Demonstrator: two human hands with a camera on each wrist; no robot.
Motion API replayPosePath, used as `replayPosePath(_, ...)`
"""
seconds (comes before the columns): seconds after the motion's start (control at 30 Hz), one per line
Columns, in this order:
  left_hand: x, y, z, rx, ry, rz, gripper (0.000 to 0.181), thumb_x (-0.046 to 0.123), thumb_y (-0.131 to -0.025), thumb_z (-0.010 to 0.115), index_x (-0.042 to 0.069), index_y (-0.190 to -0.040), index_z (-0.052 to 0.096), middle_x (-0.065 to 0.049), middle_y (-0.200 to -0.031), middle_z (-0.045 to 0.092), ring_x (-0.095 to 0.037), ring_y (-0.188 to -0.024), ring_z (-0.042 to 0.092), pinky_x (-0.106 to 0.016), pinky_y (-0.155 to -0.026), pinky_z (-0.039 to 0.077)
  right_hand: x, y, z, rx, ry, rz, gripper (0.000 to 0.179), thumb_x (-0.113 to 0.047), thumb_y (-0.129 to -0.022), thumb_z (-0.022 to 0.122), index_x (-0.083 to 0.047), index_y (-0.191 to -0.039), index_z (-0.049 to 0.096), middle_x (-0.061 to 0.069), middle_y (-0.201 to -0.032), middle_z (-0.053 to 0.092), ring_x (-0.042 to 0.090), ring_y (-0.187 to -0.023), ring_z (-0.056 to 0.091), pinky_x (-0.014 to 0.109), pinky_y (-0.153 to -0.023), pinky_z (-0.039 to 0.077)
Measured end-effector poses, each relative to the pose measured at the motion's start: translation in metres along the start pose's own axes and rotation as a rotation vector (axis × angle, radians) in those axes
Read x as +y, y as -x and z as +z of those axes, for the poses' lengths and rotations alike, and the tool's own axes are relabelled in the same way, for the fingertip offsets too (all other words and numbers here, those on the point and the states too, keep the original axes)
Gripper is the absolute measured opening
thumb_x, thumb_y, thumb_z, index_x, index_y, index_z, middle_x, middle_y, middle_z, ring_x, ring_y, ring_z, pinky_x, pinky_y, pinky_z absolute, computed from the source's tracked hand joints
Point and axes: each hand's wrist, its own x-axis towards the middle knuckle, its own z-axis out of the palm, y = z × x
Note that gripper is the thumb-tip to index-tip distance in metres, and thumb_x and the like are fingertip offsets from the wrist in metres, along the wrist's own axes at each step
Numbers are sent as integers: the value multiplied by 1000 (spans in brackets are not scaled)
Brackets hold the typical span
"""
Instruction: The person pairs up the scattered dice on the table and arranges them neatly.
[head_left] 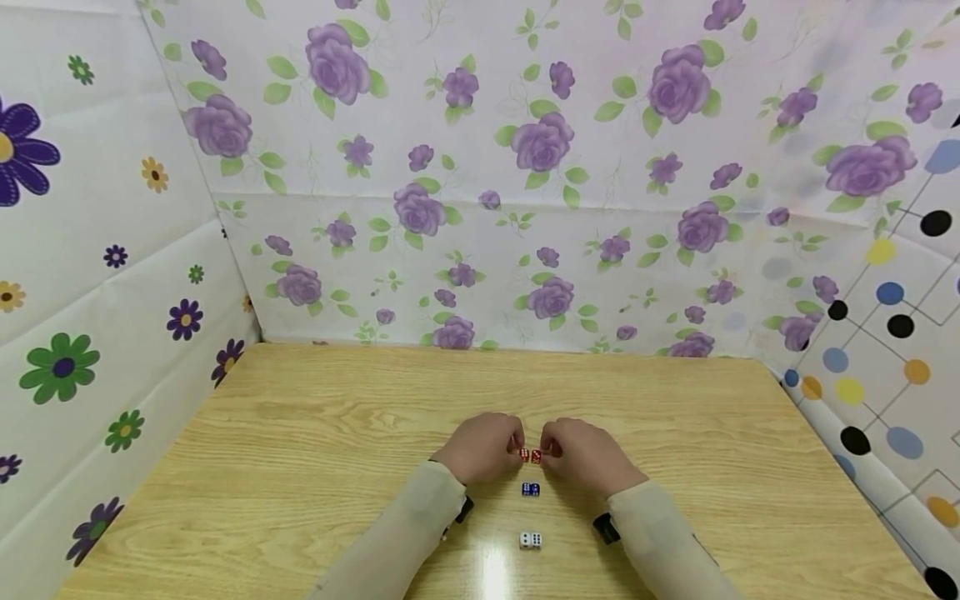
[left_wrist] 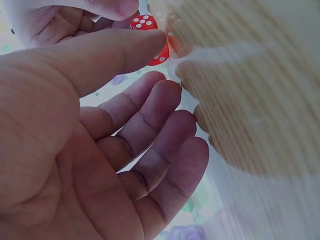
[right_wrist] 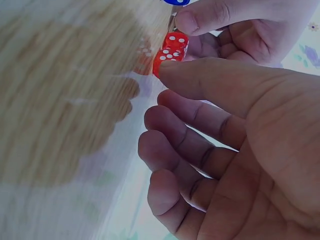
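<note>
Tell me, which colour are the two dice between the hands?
Red with white dots; the red dice show best in the right wrist view.

- A light wooden table (head_left: pixel 300 467) with pale grain fills the 6 o'clock half, a bright glare on it near 6.
- White sheet with purple roses (head_left: pixel 480 167) at 12 o'clock.
- White daisy-print sheet (head_left: pixel 97 250) at 9 o'clock.
- Coloured-dot sheet (head_left: pixel 885 350) at 3 o'clock.
</note>
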Motion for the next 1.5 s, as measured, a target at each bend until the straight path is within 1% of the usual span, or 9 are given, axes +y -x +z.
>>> replayPosePath(0.2,0,-1,-1,-1,2,1,9,23,-82,73,20,-83,65,13,-74,57,-5,-67,51,-23,-64,44,-1,-2,0,6,-13,-15,10,-22,-82,74,-20,-82,64,-11,-73,53,7,-64,47,27,-60,41)
replayPosePath(0.4,0,-2,0,9,-19,12,9,24,-83,72,19,-83,65,13,-74,56,-5,-67,50,-23,-64,44,-1,-3,4,22,-9,-42,9,-21,-83,73,-22,-81,64,-12,-72,53,7,-64,46,26,-60,41)
replayPosePath(0.67,0,-2,1,19,-15,7,9,24,-84,72,20,-81,64,13,-73,55,-6,-66,50,-23,-64,43,-2,-4,5,37,10,-70,8,-20,-83,73,-20,-82,65,-10,-73,53,7,-64,45,26,-59,40)
replayPosePath(0.87,1,0,0,26,-19,9,9,24,-84,72,19,-83,65,13,-73,56,-5,-66,50,-22,-64,44,-3,-6,7,38,17,-84,7,-20,-83,73,-20,-83,66,-10,-74,54,6,-64,46,26,-59,41)
replayPosePath(1.03,1,0,2,20,-29,5,9,24,-84,72,18,-85,65,12,-74,56,-5,-66,50,-22,-63,44,-3,-6,8,28,11,-76,7,-20,-83,73,-21,-81,66,-11,-73,53,6,-64,46,26,-59,41)
replayPosePath(1.27,0,-2,1,27,-17,3,8,23,-84,72,17,-85,66,11,-74,57,-5,-66,50,-22,-63,44,-3,-7,5,26,-4,-68,8,-19,-83,73,-20,-81,65,-9,-74,54,7,-64,46,26,-59,41)
replayPosePath(1.5,0,-3,4,21,-13,-3,8,23,-84,72,18,-86,66,12,-74,57,-4,-66,50,-22,-63,44,1,-7,10,20,6,-57,8,-19,-83,73,-20,-82,65,-11,-73,52,7,-64,46,26,-59,41)
